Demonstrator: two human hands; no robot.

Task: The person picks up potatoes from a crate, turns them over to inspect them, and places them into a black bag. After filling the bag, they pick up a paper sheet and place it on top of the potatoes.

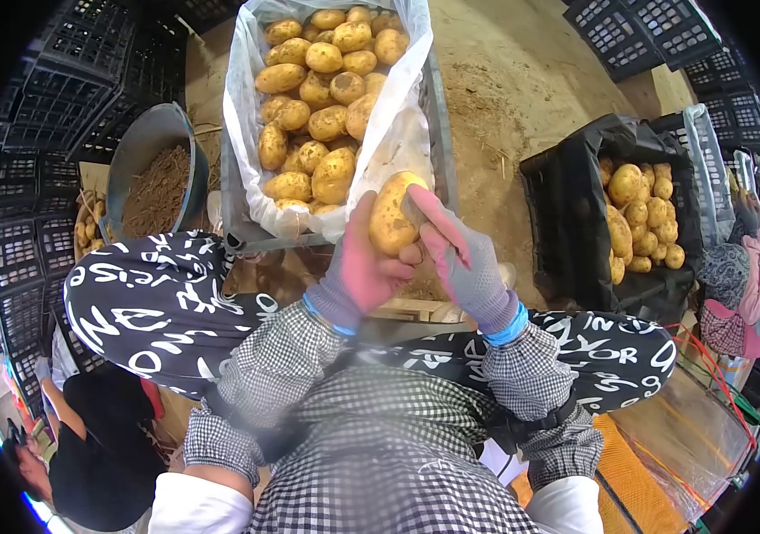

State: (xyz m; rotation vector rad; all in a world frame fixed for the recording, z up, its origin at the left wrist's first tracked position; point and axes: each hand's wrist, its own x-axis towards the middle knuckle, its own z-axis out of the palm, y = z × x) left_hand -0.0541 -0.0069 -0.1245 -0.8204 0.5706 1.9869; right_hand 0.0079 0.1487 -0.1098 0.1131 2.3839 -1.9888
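Note:
A yellow potato (392, 216) with brown soil marks is up in front of me, over the near edge of a lined crate. My left hand (358, 260), in a pink and grey glove, wraps round its left side and underside. On its right side lie the fingers of my right hand (462, 254), gloved the same way, with the fingertips pressed to the skin near the top. Just beyond the hands, many soil-marked potatoes (327, 120) fill the crate (444, 133), which has a white liner (242, 116) folded over its rim.
To the left stands a bucket (191, 182) with brown soil in it. A crate with a black liner (567, 191) holds more potatoes (642, 214) at the right. Stacked black crates (20, 227) line the left side. Other people (104, 445) are at both edges.

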